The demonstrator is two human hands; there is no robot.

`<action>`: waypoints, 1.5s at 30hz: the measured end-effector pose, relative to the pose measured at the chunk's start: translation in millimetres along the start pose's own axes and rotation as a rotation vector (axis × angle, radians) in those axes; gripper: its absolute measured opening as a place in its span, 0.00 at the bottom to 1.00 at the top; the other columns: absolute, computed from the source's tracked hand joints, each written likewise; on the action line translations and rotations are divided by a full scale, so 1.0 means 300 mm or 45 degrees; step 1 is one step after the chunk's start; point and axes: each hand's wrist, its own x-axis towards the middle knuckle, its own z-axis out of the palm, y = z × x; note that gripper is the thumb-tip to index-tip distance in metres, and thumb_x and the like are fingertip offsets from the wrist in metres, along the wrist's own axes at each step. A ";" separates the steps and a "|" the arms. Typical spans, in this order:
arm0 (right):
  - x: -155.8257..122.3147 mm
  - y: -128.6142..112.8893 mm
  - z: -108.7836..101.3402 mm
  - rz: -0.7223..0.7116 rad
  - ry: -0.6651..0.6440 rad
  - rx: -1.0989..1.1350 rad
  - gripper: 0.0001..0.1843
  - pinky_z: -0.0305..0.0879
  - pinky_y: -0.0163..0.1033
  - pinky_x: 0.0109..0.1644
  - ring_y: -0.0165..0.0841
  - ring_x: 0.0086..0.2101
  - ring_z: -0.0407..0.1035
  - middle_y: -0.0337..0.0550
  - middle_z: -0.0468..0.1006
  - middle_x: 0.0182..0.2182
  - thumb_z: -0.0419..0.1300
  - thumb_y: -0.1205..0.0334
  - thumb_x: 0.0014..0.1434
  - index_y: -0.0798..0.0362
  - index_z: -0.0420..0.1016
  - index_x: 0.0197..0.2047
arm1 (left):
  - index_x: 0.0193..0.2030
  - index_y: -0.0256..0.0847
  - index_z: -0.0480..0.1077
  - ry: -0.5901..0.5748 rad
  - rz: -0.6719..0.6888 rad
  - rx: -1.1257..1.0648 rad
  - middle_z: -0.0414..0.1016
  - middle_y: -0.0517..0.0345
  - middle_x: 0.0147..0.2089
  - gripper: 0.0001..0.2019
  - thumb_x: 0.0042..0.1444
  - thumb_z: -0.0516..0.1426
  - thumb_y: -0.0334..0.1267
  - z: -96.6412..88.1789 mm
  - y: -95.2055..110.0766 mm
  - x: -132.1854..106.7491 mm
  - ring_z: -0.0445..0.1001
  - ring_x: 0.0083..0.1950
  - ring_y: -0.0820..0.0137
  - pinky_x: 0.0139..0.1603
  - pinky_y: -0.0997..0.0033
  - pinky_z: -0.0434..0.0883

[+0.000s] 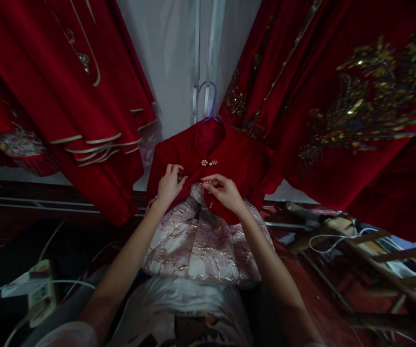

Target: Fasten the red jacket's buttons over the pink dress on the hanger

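A small red jacket point(236, 161) hangs on a purple hanger point(212, 99) in front of me, over a pale pink and gold patterned skirt point(196, 246). A pearl clasp point(208, 163) fastens the jacket near the collar. My left hand point(169, 183) pinches the left front edge of the jacket just below that clasp. My right hand point(224, 190) is closed on the right front edge, its fingertips at a second small fastening. Both hands meet at the jacket's front opening.
Large red garments with gold trim point(85, 111) hang at the left, and red garments with gold embroidery point(367, 111) at the right. A white power strip with cables point(41, 291) lies at the lower left. A wooden frame point(374, 250) with a white cord stands at the lower right.
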 end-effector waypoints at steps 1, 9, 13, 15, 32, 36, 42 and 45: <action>0.000 0.001 0.001 -0.004 0.001 -0.001 0.14 0.70 0.34 0.38 0.30 0.35 0.72 0.43 0.79 0.37 0.61 0.54 0.57 0.50 0.77 0.45 | 0.49 0.44 0.66 -0.015 -0.006 -0.001 0.68 0.52 0.47 0.13 0.57 0.58 0.38 0.002 -0.005 0.001 0.73 0.34 0.70 0.34 0.71 0.68; -0.002 -0.020 -0.008 -0.028 0.001 -0.051 0.14 0.69 0.33 0.37 0.29 0.35 0.72 0.43 0.78 0.37 0.60 0.55 0.58 0.50 0.77 0.45 | 0.45 0.45 0.68 -0.174 -0.018 -0.013 0.73 0.58 0.31 0.08 0.57 0.56 0.33 0.037 -0.026 0.002 0.74 0.33 0.66 0.35 0.70 0.66; -0.003 -0.024 -0.015 -0.027 0.009 -0.050 0.13 0.68 0.33 0.36 0.29 0.34 0.72 0.43 0.78 0.36 0.61 0.55 0.57 0.50 0.77 0.44 | 0.42 0.42 0.68 -0.104 -0.049 0.059 0.73 0.52 0.38 0.05 0.60 0.53 0.36 0.047 -0.021 -0.013 0.75 0.37 0.65 0.38 0.69 0.68; -0.002 -0.020 -0.015 -0.034 0.011 -0.046 0.13 0.68 0.33 0.37 0.29 0.34 0.72 0.43 0.78 0.36 0.61 0.55 0.57 0.50 0.77 0.45 | 0.43 0.41 0.67 -0.007 -0.105 0.093 0.72 0.49 0.43 0.07 0.61 0.52 0.39 0.052 -0.027 -0.015 0.75 0.39 0.64 0.38 0.69 0.68; 0.001 -0.016 -0.004 -0.020 -0.030 -0.025 0.13 0.67 0.33 0.35 0.28 0.33 0.71 0.43 0.78 0.36 0.61 0.56 0.57 0.52 0.77 0.45 | 0.43 0.42 0.64 0.084 -0.194 -0.182 0.74 0.56 0.37 0.08 0.59 0.54 0.41 0.059 -0.063 -0.003 0.74 0.36 0.69 0.37 0.71 0.68; 0.001 -0.018 -0.001 -0.022 -0.042 -0.012 0.13 0.67 0.32 0.36 0.28 0.33 0.71 0.43 0.78 0.36 0.61 0.57 0.57 0.52 0.77 0.45 | 0.45 0.42 0.64 0.036 -0.206 -0.294 0.75 0.58 0.35 0.10 0.57 0.56 0.39 0.068 -0.079 0.015 0.74 0.32 0.71 0.34 0.74 0.67; 0.001 -0.014 -0.006 -0.026 -0.038 -0.009 0.13 0.68 0.33 0.36 0.28 0.34 0.71 0.43 0.78 0.37 0.61 0.57 0.57 0.52 0.77 0.45 | 0.39 0.41 0.71 0.212 -0.183 -0.435 0.77 0.56 0.35 0.07 0.55 0.59 0.40 0.060 -0.093 0.016 0.75 0.32 0.72 0.35 0.73 0.70; -0.001 -0.012 -0.005 -0.012 -0.043 -0.003 0.13 0.68 0.33 0.37 0.28 0.34 0.72 0.43 0.78 0.37 0.61 0.58 0.57 0.52 0.77 0.45 | 0.38 0.40 0.72 0.299 -0.133 -0.437 0.76 0.55 0.36 0.09 0.55 0.59 0.43 0.041 -0.089 -0.006 0.74 0.31 0.73 0.34 0.74 0.71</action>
